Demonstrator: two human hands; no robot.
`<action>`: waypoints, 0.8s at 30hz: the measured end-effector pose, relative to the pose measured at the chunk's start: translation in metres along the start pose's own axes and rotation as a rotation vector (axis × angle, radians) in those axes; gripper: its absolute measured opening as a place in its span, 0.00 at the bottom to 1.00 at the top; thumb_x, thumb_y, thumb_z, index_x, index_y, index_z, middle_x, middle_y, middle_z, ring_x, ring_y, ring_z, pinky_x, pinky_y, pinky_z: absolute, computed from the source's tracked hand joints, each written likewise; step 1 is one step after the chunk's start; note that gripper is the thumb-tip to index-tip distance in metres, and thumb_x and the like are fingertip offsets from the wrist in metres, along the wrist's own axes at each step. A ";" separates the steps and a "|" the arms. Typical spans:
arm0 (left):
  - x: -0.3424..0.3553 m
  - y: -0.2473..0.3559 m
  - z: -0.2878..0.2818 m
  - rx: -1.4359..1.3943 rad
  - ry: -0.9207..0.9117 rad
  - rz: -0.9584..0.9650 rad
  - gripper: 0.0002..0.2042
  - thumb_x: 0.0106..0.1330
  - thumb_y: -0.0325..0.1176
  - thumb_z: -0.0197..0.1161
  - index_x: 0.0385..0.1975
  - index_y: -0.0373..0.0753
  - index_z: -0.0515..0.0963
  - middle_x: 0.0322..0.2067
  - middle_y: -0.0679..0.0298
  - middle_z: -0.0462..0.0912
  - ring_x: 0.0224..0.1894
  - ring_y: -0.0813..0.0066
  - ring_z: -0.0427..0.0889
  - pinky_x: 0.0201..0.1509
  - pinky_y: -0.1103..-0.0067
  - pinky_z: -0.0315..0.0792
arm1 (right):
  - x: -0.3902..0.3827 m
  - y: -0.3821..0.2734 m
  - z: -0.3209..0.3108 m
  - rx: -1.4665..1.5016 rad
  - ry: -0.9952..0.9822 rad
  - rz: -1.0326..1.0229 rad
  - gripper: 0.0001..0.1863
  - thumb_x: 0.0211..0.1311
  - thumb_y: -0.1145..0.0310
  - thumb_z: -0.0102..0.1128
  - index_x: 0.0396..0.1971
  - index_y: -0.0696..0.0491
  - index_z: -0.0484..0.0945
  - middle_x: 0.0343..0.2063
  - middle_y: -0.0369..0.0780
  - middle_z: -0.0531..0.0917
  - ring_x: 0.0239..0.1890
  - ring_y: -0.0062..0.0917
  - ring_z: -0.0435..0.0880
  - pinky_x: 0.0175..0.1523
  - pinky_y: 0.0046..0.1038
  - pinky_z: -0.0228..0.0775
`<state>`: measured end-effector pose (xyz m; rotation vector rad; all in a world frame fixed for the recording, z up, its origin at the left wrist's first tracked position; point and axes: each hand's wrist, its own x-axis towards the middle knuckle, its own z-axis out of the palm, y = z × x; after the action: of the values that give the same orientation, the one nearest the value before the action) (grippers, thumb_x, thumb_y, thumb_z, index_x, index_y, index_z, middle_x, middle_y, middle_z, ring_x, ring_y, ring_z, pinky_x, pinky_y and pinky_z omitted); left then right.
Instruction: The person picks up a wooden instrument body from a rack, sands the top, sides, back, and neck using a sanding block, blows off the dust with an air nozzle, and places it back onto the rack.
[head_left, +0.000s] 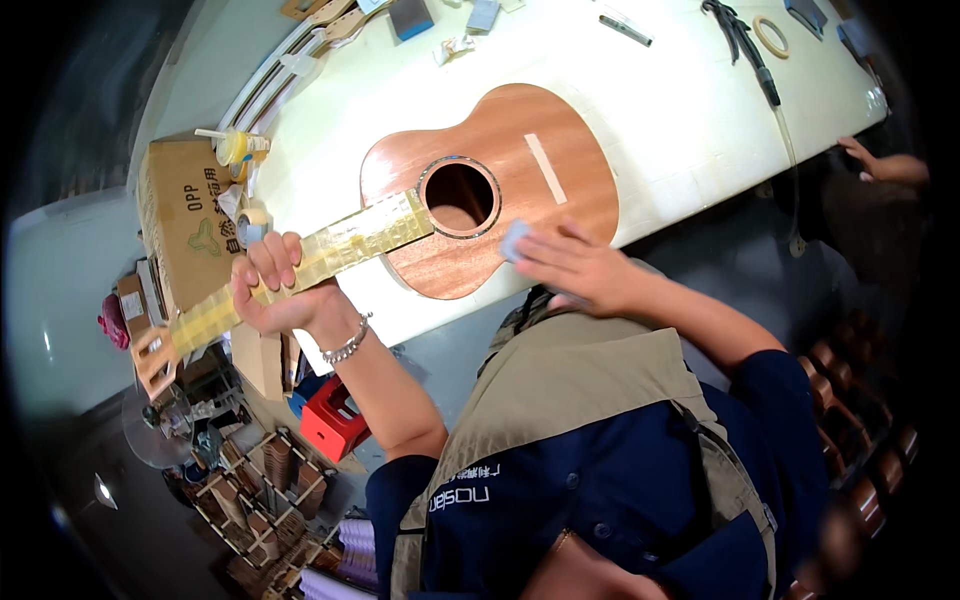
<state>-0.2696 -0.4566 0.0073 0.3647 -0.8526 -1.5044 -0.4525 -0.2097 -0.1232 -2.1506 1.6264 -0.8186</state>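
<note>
A brown wooden acoustic guitar point(515, 140) lies face up on the white table, its neck pointing to the lower left. Yellowish masking tape point(350, 240) covers the fretboard, and a pale tape strip point(545, 168) marks the bridge area. My left hand point(275, 285) is wrapped around the neck near the bare headstock point(155, 360). Under the fingers of my right hand point(580, 268), a small grey-blue sanding pad point(514, 241) rests on the top's near edge, beside the soundhole point(459, 196). Part of the pad is hidden by those fingers.
A cardboard box point(185, 215) stands at the table's left, near a drink cup point(238, 148) and tape rolls. Across the far side lie a blue-grey sanding block point(409, 18), a marker point(625, 30), an air gun point(745, 50) and a tape ring point(771, 37). Another person's hand point(885, 165) shows at right.
</note>
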 end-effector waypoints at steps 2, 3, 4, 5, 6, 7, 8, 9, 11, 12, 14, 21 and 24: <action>0.005 -0.004 0.002 -0.056 -0.102 -0.042 0.10 0.56 0.37 0.50 0.16 0.48 0.59 0.11 0.75 0.54 0.13 0.85 0.55 0.22 0.85 0.54 | -0.005 0.026 -0.006 0.000 0.051 -0.172 0.34 0.54 0.56 0.55 0.61 0.51 0.62 0.63 0.38 0.62 0.66 0.29 0.58 0.67 0.39 0.46; 0.006 -0.006 0.007 -0.062 -0.136 -0.049 0.10 0.57 0.38 0.49 0.17 0.48 0.59 0.11 0.75 0.55 0.13 0.85 0.55 0.22 0.85 0.54 | 0.009 0.034 -0.005 0.144 0.041 -0.254 0.29 0.62 0.53 0.47 0.61 0.50 0.63 0.62 0.39 0.63 0.66 0.29 0.58 0.69 0.40 0.39; 0.006 -0.005 0.015 -0.053 -0.175 -0.056 0.10 0.57 0.38 0.49 0.17 0.48 0.59 0.11 0.75 0.55 0.13 0.85 0.55 0.22 0.85 0.54 | 0.039 0.029 -0.010 0.116 0.070 -0.374 0.28 0.62 0.53 0.46 0.61 0.50 0.64 0.62 0.38 0.64 0.66 0.28 0.58 0.69 0.39 0.39; 0.006 -0.009 0.026 -0.053 -0.222 -0.069 0.10 0.57 0.38 0.49 0.17 0.48 0.59 0.11 0.75 0.55 0.13 0.86 0.55 0.22 0.85 0.54 | 0.072 0.023 -0.017 0.078 0.101 -0.486 0.28 0.62 0.54 0.46 0.60 0.50 0.64 0.62 0.38 0.64 0.66 0.27 0.59 0.69 0.39 0.40; 0.006 -0.012 0.035 -0.055 -0.262 -0.074 0.10 0.57 0.38 0.49 0.17 0.48 0.59 0.11 0.75 0.55 0.13 0.86 0.55 0.22 0.85 0.55 | 0.090 0.020 -0.027 0.038 0.125 -0.604 0.28 0.63 0.54 0.46 0.60 0.50 0.64 0.62 0.37 0.64 0.66 0.27 0.59 0.69 0.39 0.41; 0.006 -0.011 0.045 -0.045 -0.287 -0.077 0.10 0.57 0.38 0.49 0.17 0.48 0.59 0.12 0.75 0.56 0.12 0.86 0.55 0.22 0.85 0.55 | 0.092 0.021 -0.035 0.019 0.121 -0.610 0.27 0.63 0.54 0.45 0.60 0.50 0.64 0.62 0.37 0.64 0.65 0.26 0.59 0.69 0.38 0.40; 0.004 -0.011 0.048 -0.035 -0.295 -0.080 0.10 0.57 0.39 0.49 0.17 0.48 0.59 0.12 0.75 0.56 0.12 0.86 0.55 0.22 0.85 0.55 | 0.094 0.021 -0.042 0.000 0.117 -0.616 0.27 0.63 0.54 0.45 0.60 0.49 0.64 0.62 0.36 0.64 0.65 0.25 0.60 0.69 0.37 0.40; 0.001 -0.011 0.051 -0.025 -0.303 -0.083 0.10 0.57 0.39 0.49 0.17 0.48 0.59 0.12 0.75 0.56 0.12 0.86 0.55 0.22 0.85 0.55 | 0.096 0.023 -0.046 -0.020 0.114 -0.622 0.27 0.63 0.55 0.45 0.61 0.49 0.64 0.62 0.35 0.65 0.65 0.24 0.60 0.69 0.37 0.39; 0.003 -0.008 0.052 0.005 -0.346 -0.084 0.10 0.58 0.40 0.49 0.18 0.48 0.59 0.12 0.75 0.57 0.13 0.86 0.55 0.21 0.85 0.55 | 0.085 0.036 -0.049 -0.057 0.117 -0.659 0.27 0.63 0.55 0.44 0.61 0.48 0.64 0.62 0.34 0.64 0.65 0.22 0.60 0.70 0.35 0.37; 0.005 -0.007 0.055 -0.011 -0.348 -0.072 0.11 0.58 0.40 0.49 0.18 0.48 0.59 0.12 0.75 0.57 0.13 0.86 0.55 0.21 0.85 0.55 | 0.082 0.042 -0.051 -0.075 0.115 -0.677 0.27 0.64 0.55 0.44 0.61 0.47 0.63 0.63 0.34 0.64 0.65 0.22 0.59 0.70 0.34 0.35; 0.004 -0.012 0.059 -0.037 -0.347 -0.084 0.11 0.58 0.40 0.49 0.18 0.48 0.59 0.12 0.75 0.56 0.13 0.86 0.56 0.21 0.84 0.55 | 0.109 0.038 -0.057 -0.088 0.135 -0.766 0.26 0.62 0.58 0.46 0.61 0.45 0.64 0.63 0.33 0.64 0.66 0.21 0.59 0.70 0.33 0.33; 0.001 -0.013 0.040 -0.012 -0.161 -0.004 0.12 0.59 0.42 0.51 0.17 0.48 0.61 0.11 0.75 0.56 0.13 0.86 0.56 0.21 0.85 0.54 | 0.041 0.056 -0.037 0.025 0.075 -0.421 0.31 0.60 0.53 0.46 0.62 0.49 0.62 0.62 0.37 0.65 0.66 0.25 0.59 0.67 0.35 0.47; -0.009 -0.018 0.033 -0.005 -0.061 0.104 0.13 0.56 0.43 0.54 0.16 0.48 0.62 0.11 0.75 0.56 0.13 0.86 0.56 0.19 0.86 0.52 | 0.052 0.006 -0.026 0.167 0.182 -0.368 0.33 0.62 0.47 0.41 0.62 0.52 0.60 0.62 0.39 0.63 0.66 0.29 0.57 0.66 0.38 0.49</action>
<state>-0.3038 -0.4402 0.0145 0.2678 -0.9020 -1.4275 -0.4634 -0.2589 -0.0929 -2.3419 1.1982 -1.2423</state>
